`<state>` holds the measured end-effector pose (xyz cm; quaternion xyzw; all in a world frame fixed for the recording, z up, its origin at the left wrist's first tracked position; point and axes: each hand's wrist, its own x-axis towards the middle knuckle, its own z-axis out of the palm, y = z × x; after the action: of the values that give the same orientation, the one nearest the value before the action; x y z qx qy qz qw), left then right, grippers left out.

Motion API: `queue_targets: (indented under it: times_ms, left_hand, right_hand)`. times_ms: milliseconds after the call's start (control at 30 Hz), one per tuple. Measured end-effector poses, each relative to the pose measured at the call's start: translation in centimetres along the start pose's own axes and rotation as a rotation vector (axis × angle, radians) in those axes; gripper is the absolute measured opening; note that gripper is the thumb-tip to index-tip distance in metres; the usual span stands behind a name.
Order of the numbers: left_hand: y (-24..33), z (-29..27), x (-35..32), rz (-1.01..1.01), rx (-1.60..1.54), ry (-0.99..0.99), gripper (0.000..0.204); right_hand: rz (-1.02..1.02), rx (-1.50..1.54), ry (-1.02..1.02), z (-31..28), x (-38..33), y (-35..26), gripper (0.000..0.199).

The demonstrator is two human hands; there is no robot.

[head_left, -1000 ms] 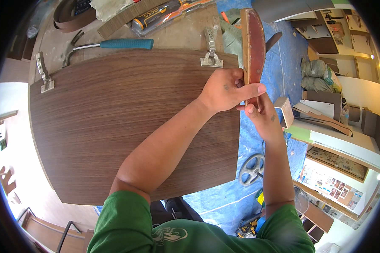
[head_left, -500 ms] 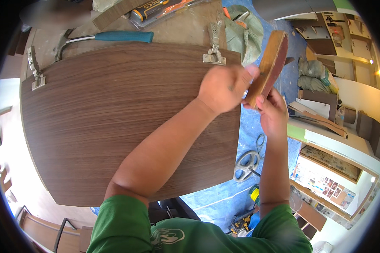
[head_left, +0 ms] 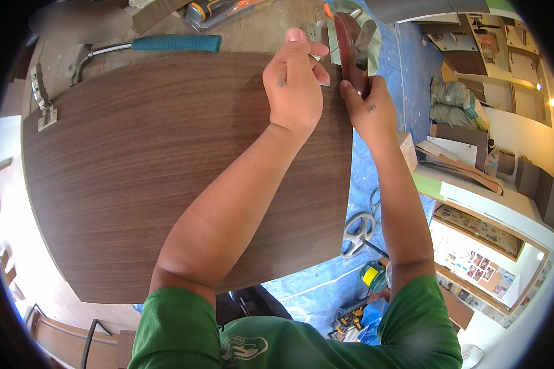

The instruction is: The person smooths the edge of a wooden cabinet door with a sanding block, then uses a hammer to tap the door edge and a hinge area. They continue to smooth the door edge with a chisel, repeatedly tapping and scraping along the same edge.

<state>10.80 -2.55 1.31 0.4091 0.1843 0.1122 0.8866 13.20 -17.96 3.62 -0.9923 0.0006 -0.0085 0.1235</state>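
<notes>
My right hand point(head_left: 373, 111) grips a reddish-brown wooden hand plane point(head_left: 346, 46) by its near end, just past the far right corner of a brown wood-grain panel point(head_left: 184, 166). A flat piece sticks up from the plane's body. To the left of it, my left hand point(head_left: 294, 86) is raised over the panel's far edge, fingers apart and partly bent, with nothing visible in them. Behind those fingers a metal cabinet hinge point(head_left: 314, 34) is mostly hidden. Another hinge point(head_left: 45, 111) is fixed at the panel's far left corner.
A hammer point(head_left: 175, 43) with a teal handle lies beyond the panel, near a clear tool package point(head_left: 218, 13). Blue sheeting point(head_left: 308, 295) covers the floor, with a grey spoked wheel point(head_left: 358, 234) and tools point(head_left: 351, 320) on the right. Filled sacks point(head_left: 452, 104) stand farther right.
The hand plane has moved away from me and been turned in my right hand, its pale wooden side now out of view. My left hand has come off the plane and shifted left.
</notes>
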Motion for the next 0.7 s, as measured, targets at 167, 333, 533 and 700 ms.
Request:
queue_targets:
  times_ms: [167, 333, 533, 700]
  left_hand:
    - [-0.1, 0.3, -0.3, 0.017, 0.009, -0.011, 0.058]
    - [-0.1, -0.5, 0.0, -0.058, 0.168, -0.118, 0.060]
    - [-1.9, 0.2, 0.3, 0.001, 0.003, -0.064, 0.029]
    - [-1.7, -0.3, 0.6, 0.072, -0.070, -0.062, 0.044]
  right_hand:
    - [-0.023, -0.032, 0.011, 0.2, 1.4, -0.2, 0.057]
    - [-0.002, -0.037, -0.013, 0.0, 0.8, -0.4, 0.059]
    - [-0.074, -0.086, 0.035, 1.1, 0.4, 1.4, 0.060]
    - [-0.086, 0.058, 0.093, 1.7, 0.0, 0.3, 0.052]
